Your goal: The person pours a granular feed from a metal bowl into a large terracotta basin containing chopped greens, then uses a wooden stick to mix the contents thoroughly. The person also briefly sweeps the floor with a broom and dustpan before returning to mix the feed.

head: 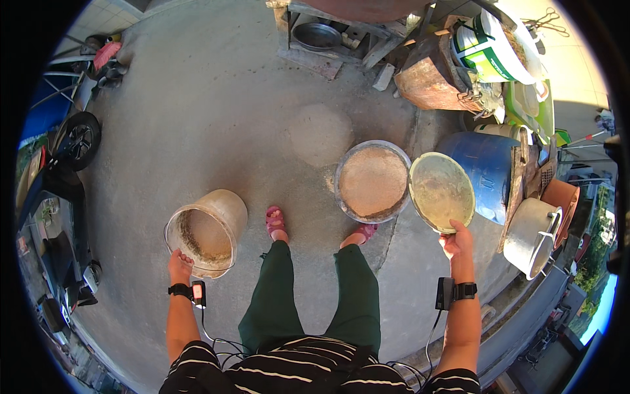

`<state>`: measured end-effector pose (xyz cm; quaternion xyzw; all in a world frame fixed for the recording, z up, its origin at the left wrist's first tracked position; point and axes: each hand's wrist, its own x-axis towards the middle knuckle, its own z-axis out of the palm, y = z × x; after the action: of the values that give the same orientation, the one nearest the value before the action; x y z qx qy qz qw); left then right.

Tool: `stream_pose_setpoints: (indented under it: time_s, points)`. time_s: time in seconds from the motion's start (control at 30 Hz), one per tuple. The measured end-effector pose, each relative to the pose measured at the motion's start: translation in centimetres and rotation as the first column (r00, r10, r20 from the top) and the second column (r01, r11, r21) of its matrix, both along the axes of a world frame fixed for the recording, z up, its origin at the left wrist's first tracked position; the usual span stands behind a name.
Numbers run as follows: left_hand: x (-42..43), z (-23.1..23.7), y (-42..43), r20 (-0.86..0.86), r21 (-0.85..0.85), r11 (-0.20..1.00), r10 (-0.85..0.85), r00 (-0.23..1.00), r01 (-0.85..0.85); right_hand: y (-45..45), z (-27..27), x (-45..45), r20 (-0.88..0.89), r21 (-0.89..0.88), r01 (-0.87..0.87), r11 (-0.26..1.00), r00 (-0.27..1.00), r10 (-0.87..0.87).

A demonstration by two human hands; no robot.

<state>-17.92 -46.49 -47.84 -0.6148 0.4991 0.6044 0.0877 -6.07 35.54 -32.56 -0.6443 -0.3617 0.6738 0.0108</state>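
Note:
My left hand (180,263) is closed at the near rim of a pale plastic bucket (227,209), gripping its thin wire handle. The bucket tips towards me, and light-brown meal lies inside, with dark residue on the wall. In my right hand (456,240) is the rim of a shallow yellowish plastic basin (440,184), its inside stained and nothing heaped in it. Just left of that basin, a round metal-looking pan (338,202) sits on the floor, filled with brown meal (373,180). The two rims appear to meet or overlap; I cannot tell if they touch.
A blue plastic barrel (480,162) lies at the right, near a large metal pot (526,236). Behind are a rusty metal container (423,81) and a white-and-green bucket (485,49). A motor scooter's wheel (81,140) stands left. A wooden stand (283,27) holds a dark pan (317,37).

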Motion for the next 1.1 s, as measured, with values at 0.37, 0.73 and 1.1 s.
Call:
stream_pose_setpoints:
  time_s: [0.37, 0.73, 1.1]
  points:
    - [-0.1, 14.2, 6.3, 0.131, -0.305, 0.765, -0.557, 0.82, 0.568, -5.1, -9.6, -15.0, -0.13, -0.178, -0.319, 0.931, 0.945, 0.299]
    - [-4.4, 16.2, 15.0, 0.363, -0.004, 0.534, -0.788, 0.498, 0.846, -7.4, -16.7, -34.5, -0.198, -0.194, -0.275, 0.942, 0.951, 0.237]
    - [-26.4, 10.9, 12.5, 0.163, 0.015, 0.338, -0.929, 0.331, 0.941, -8.7, -31.2, -55.6, -0.187, -0.172, -0.077, 0.982, 0.981, 0.044]
